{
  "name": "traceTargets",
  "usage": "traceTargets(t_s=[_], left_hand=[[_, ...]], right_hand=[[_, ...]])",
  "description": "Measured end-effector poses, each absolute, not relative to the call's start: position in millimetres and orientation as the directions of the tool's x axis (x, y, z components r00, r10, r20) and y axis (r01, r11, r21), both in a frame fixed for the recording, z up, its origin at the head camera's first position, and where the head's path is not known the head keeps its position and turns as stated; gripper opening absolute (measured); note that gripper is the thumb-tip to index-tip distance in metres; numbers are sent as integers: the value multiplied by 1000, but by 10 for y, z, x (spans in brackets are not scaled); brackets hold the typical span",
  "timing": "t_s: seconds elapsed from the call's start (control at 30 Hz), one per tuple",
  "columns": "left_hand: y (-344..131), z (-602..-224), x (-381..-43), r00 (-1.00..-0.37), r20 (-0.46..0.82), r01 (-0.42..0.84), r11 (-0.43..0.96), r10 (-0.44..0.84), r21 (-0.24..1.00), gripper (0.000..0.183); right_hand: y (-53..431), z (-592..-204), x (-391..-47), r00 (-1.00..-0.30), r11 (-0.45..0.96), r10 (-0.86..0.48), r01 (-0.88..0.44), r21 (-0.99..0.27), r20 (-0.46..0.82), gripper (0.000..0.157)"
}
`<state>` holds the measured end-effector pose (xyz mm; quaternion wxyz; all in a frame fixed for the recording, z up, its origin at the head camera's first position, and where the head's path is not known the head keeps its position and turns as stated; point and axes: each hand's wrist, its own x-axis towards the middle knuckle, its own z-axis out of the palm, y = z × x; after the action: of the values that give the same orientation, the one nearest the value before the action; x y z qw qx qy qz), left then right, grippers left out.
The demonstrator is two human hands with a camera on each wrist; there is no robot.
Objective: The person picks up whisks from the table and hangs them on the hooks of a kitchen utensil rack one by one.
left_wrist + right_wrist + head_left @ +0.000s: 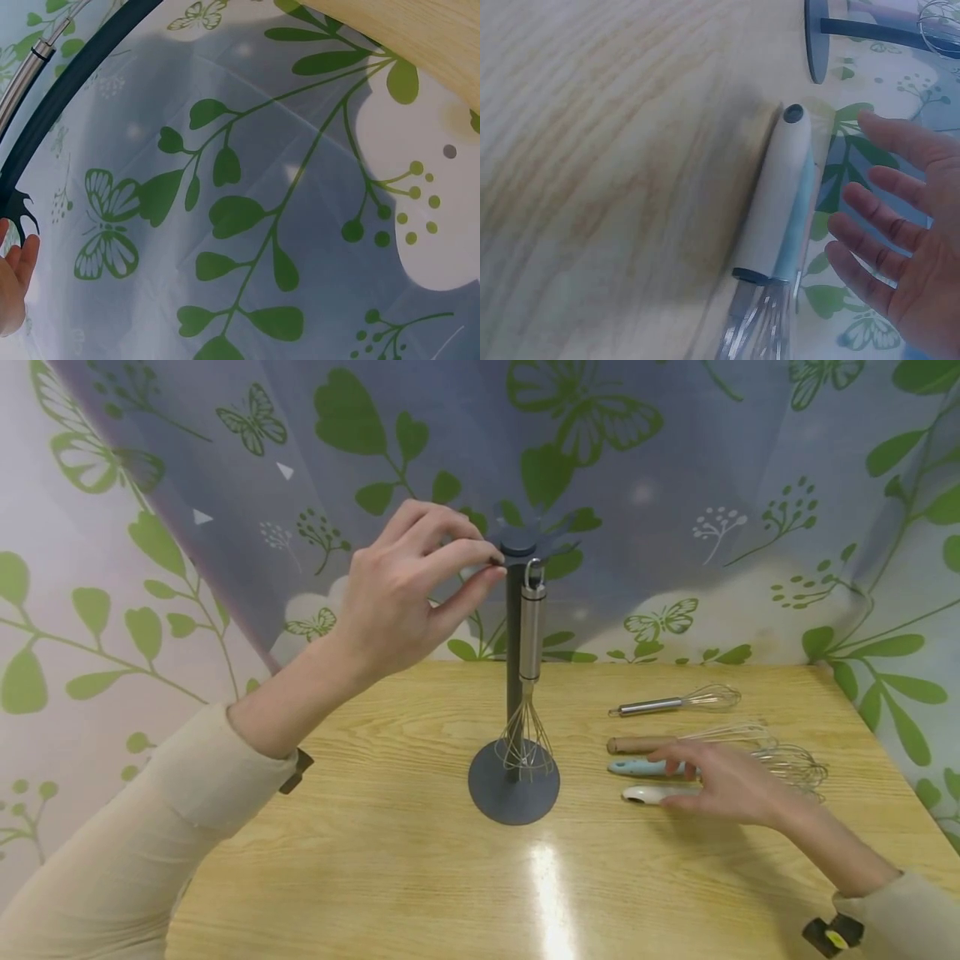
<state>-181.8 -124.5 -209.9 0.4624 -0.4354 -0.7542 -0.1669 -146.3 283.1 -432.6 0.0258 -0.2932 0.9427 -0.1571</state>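
A dark grey utensil stand [513, 647] with a round base and a hooked top stands on the table. My left hand [408, 585] pinches one of the hooks at its top between thumb and forefinger. From a hook facing me hangs a steel-handled whisk [532, 635], wires down. To the right lie a white-handled whisk [772, 199], a light-blue-handled whisk [637, 767], a wooden-handled whisk [632, 744] and a small steel whisk [651, 706]. Over the white and blue handles hovers my right hand [731, 783], fingers spread and holding nothing in the right wrist view.
The wood-grained table [360, 860] runs back to a curtain [450, 410] printed with leaves and butterflies, close behind the stand. More patterned cloth [930, 635] borders the table's right side.
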Motion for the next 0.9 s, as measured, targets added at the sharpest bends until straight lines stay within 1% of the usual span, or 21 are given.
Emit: traceTargets(t_s=[0.13, 0.53, 0.7, 0.9], left_hand=[[-1246, -2101, -1820, -191, 843, 813, 563, 502, -150, 15], [-1244, -2104, -1820, -187, 853, 817, 559, 488, -141, 13], [-1243, -2104, -1819, -186, 855, 818, 558, 485, -139, 13], [-1238, -2103, -1818, -191, 851, 818, 559, 489, -137, 13]], right_hand=[[2853, -4394, -1464, -836, 794, -547, -533, -292, 38, 53], [2858, -4520, -1467, -864, 823, -503, -483, -299, 14, 53], [2850, -4565, -1473, -856, 814, -516, -500, -296, 26, 52], [2850, -4598, -1481, -853, 815, -521, -500, -291, 6, 50]])
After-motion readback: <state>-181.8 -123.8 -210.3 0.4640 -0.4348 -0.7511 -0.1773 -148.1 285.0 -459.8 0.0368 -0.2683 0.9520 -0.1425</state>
